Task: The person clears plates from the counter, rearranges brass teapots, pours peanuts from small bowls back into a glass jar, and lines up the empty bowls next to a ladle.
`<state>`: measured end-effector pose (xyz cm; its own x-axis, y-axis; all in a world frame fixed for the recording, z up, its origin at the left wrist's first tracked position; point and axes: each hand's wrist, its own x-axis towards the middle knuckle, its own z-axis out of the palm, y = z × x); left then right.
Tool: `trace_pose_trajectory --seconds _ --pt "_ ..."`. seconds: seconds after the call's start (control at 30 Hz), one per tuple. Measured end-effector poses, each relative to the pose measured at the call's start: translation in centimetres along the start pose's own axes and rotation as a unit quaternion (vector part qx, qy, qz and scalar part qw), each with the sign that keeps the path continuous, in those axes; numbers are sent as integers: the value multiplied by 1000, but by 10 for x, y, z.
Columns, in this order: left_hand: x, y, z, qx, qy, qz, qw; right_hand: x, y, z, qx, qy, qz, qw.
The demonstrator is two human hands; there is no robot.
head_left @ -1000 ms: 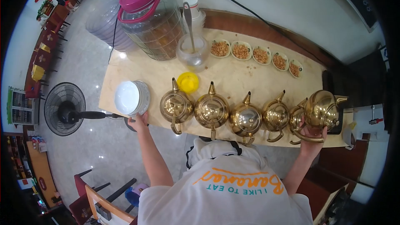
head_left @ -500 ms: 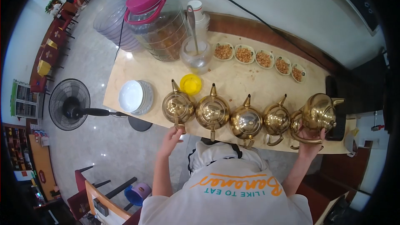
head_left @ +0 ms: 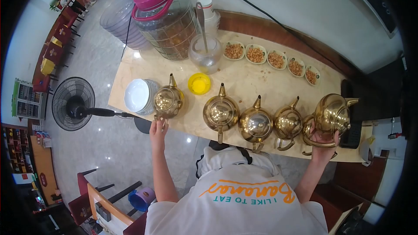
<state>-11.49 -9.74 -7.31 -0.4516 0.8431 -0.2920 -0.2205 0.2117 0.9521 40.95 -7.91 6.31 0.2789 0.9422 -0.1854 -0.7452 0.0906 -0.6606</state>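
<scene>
My left hand is closed around the handle of a shiny gold teapot, its spout facing the wall, beside the stacked white plates. At the right end, my right hand grips the handle of another gold teapot, which is tilted with its spout to the right. That pot partly hides a gold teapot behind it. Between my hands stand a large gold teapot, one with a silvery lid and a smaller one, handles towards me.
Behind the pots are a yellow dish, a glass jar holding a ladle, and a big pink-lidded jar. Several small dishes of brown bits line the wall side. A fan stands left of the table.
My left hand has moved left with the leftmost teapot, opening a gap between it and its neighbour and bringing it up beside the plates. My right hand and its teapot stay nearly still.
</scene>
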Motion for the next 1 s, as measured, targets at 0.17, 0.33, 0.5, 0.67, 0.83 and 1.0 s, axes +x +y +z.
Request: trace_pose_trajectory --seconds 0.17,0.33,0.5,0.67,0.83,1.0 --pt "2 -6 7 -31 6 14 999 -3 1 8 -5 22 -3 1000" --pt "-16 12 29 6 61 -30 998 -2 12 12 -18 66 0 998" --pt "-43 -4 53 212 284 175 919 -2 15 16 -15 43 9 999" --pt "-88 15 107 353 -76 208 909 -4 16 13 13 45 26 999" --pt "-94 -21 134 271 -218 123 930 -5 13 4 25 47 26 998" --pt "-101 -23 135 30 -127 -183 974 -9 4 -6 22 74 3 997"
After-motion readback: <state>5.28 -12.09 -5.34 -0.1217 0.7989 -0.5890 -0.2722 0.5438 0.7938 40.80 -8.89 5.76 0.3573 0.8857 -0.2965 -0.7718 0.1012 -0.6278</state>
